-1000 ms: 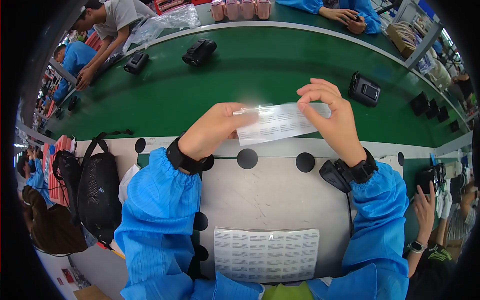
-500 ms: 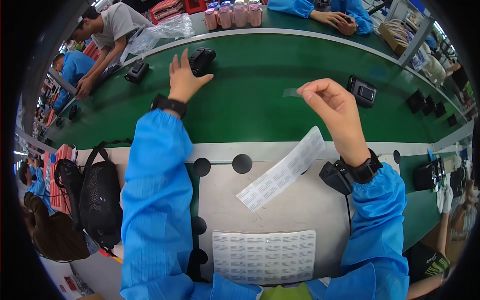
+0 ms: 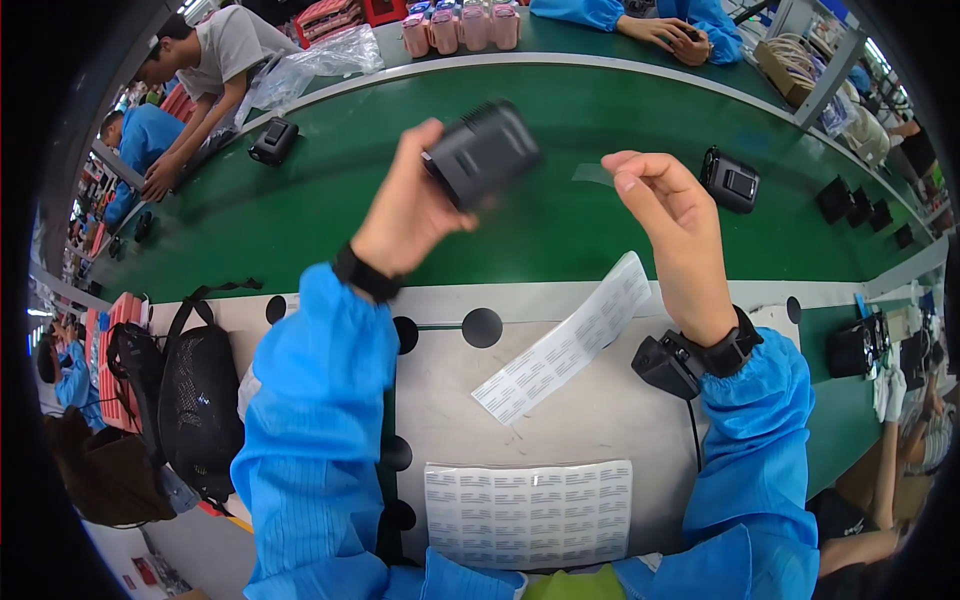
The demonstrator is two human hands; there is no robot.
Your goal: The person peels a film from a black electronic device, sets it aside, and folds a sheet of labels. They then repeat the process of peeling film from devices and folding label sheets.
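My left hand [image 3: 412, 205] grips a black box-shaped device [image 3: 485, 152] and holds it up over the green belt [image 3: 520, 240]. Motion blurs the device a little. Between the thumb and fingertips of my right hand [image 3: 672, 200] is a small clear sticker [image 3: 594, 174], its free end pointing left. Just right of that hand, a similar black device [image 3: 732, 180] lies on the belt. Below the hands, a strip of printed labels [image 3: 565, 340] lies slanted across the pale work surface. A larger label sheet [image 3: 530, 512] lies nearest to me.
Another black device [image 3: 273, 141] rests on the belt at the far left. A black bag [image 3: 200, 405] is beside my left sleeve. Several pink items [image 3: 460, 30] stand beyond the belt's far rail [image 3: 560, 60]. Co-workers sit across and at the left.
My left hand has closed on the black device and lifted it off the belt, bringing it right and nearer. My right hand, with the clear sticker, has barely moved.
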